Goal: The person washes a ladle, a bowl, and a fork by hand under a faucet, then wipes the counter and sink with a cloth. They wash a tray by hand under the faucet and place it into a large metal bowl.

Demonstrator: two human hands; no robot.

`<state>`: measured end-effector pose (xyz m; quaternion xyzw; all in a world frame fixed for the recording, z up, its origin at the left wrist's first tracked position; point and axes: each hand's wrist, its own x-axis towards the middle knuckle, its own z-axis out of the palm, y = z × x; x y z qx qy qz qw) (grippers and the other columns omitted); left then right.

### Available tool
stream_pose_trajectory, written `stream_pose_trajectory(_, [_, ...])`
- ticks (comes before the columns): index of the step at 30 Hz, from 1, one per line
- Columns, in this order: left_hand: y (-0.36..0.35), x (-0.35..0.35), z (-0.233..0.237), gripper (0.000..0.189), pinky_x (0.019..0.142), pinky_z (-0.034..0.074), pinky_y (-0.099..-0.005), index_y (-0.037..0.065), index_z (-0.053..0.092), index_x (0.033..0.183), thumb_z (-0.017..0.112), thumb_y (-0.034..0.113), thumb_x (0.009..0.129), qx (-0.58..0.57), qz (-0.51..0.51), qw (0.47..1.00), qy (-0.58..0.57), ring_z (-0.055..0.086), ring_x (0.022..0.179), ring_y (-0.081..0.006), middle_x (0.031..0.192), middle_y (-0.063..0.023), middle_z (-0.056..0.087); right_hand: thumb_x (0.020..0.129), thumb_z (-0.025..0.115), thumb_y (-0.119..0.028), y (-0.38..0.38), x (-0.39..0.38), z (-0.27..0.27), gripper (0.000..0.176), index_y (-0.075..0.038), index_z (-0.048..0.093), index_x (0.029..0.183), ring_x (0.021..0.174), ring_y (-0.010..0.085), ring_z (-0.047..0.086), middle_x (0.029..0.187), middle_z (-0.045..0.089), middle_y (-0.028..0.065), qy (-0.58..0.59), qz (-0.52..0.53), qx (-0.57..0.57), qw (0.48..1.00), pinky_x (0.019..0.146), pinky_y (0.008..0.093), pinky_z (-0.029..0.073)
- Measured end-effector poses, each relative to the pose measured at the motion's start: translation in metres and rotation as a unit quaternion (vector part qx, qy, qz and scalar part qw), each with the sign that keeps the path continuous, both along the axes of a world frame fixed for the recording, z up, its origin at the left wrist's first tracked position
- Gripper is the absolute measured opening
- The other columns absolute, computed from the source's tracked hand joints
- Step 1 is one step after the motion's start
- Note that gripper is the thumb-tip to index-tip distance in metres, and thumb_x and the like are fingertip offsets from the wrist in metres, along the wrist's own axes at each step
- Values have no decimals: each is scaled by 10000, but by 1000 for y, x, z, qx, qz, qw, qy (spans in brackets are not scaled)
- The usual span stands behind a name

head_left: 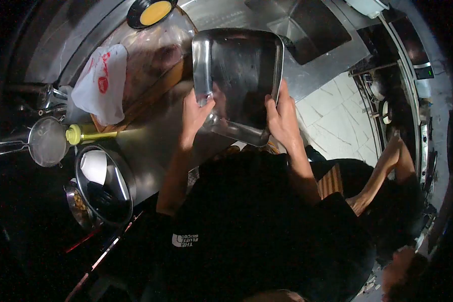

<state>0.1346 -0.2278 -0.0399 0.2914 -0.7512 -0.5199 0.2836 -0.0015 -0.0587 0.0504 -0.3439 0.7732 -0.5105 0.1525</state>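
A rectangular stainless steel tray (239, 70) with raised walls and rounded corners is held up in front of my body. Nothing lies in it. My left hand (197, 113) grips its near left corner, the thumb over the rim. On the opposite side, my right hand (283, 113) is closed around the right wall near the bottom corner. The fingers under the tray are hidden. Left of the tray, a large clear plastic bag (153, 50) with reddish contents lies on a wooden board (136, 108).
A white plastic bag (103, 83), a black bowl with yellow contents (153, 12), a strainer (48, 141), a yellow-capped bottle (85, 134) and a metal bowl (128, 181) are at left. A sink (314, 30) is behind. At right, another person's arm (382, 171) reaches toward shelving.
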Motion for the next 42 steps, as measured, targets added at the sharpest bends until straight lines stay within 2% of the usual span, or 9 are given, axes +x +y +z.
stream_pose_trajectory(25, [1, -6, 1, 241, 642, 474, -275, 23, 564, 1004, 616, 39, 769, 17, -16, 999, -27, 583, 730, -121, 845, -44, 623, 837, 428, -64, 2, -12, 2, 409, -45, 376, 1242, 565, 290, 534, 665, 543, 192, 4, 1, 2, 1000, 573, 390, 410])
stream_pose_trajectory(27, [7, -7, -1, 237, 648, 476, -286, 27, 561, 1006, 615, 55, 777, 46, -21, 999, -18, 585, 735, -131, 847, -52, 621, 812, 420, 13, 3, -14, 7, 506, -7, 309, 1305, 1009, 486, 510, 1045, 544, 332, -63, 19, 34, 997, 872, 439, 407])
stream_pose_trajectory(29, [10, -8, -18, 237, 653, 478, -303, 19, 548, 996, 622, 85, 781, 49, -17, 997, -53, 600, 740, -154, 830, -78, 622, 811, 426, 5, 11, -17, -8, 477, 36, 341, 1280, 1078, 430, 505, 1121, 529, 308, 48, -20, 78, 996, 930, 408, 376])
stream_pose_trajectory(30, [9, -12, -31, 244, 651, 478, -309, 7, 538, 985, 630, 98, 778, 25, 6, 995, -96, 612, 740, -167, 813, -96, 625, 815, 428, -6, 9, -29, -2, 460, 77, 359, 1263, 1133, 362, 484, 1186, 503, 282, -101, 5, 96, 990, 980, 385, 336])
stream_pose_trajectory(33, [13, -25, -36, 345, 672, 474, -378, 13, 526, 989, 690, 207, 754, 149, 2, 987, -63, 589, 754, -229, 819, -129, 593, 824, 421, -40, 11, -57, -43, 487, 67, 339, 1292, 1189, 346, 420, 1271, 435, 261, -94, 5, 93, 991, 1007, 368, 294])
stream_pose_trajectory(34, [10, -35, -105, 388, 696, 476, -378, 2, 527, 1033, 674, 225, 752, 114, 4, 993, 9, 597, 797, -244, 859, -156, 603, 848, 417, -73, 10, -73, -55, 492, 61, 320, 1312, 1210, 333, 395, 1299, 411, 249, -86, 57, 69, 992, 1020, 359, 271])
stream_pose_trajectory(36, [22, -39, -55, 527, 776, 450, -415, -11, 495, 1147, 657, 287, 742, -54, 106, 992, -34, 571, 870, -335, 897, -216, 586, 903, 412, -148, 1, -100, -65, 498, 41, 292, 1348, 1258, 293, 343, 1353, 363, 220, -47, 134, 19, 990, 1043, 331, 228])
stream_pose_trajectory(40, [51, -55, -55, 605, 854, 418, -429, 4, 452, 1221, 644, 303, 731, 18, 160, 980, -113, 536, 920, -378, 952, -219, 576, 839, 440, -115, -16, -163, -122, 568, 79, 261, 1343, 1236, 344, 356, 1346, 355, 255, 33, 191, 45, 980, 1045, 350, 239])
stream_pose_trajectory(42, [70, -58, -41, 581, 871, 410, -416, 28, 469, 1210, 637, 279, 714, -117, 235, 954, -145, 520, 931, -362, 983, -209, 573, 835, 433, -104, -27, -168, -96, 566, 76, 263, 1344, 1227, 361, 367, 1353, 335, 270, -188, 263, 28, 946, 1036, 360, 265])
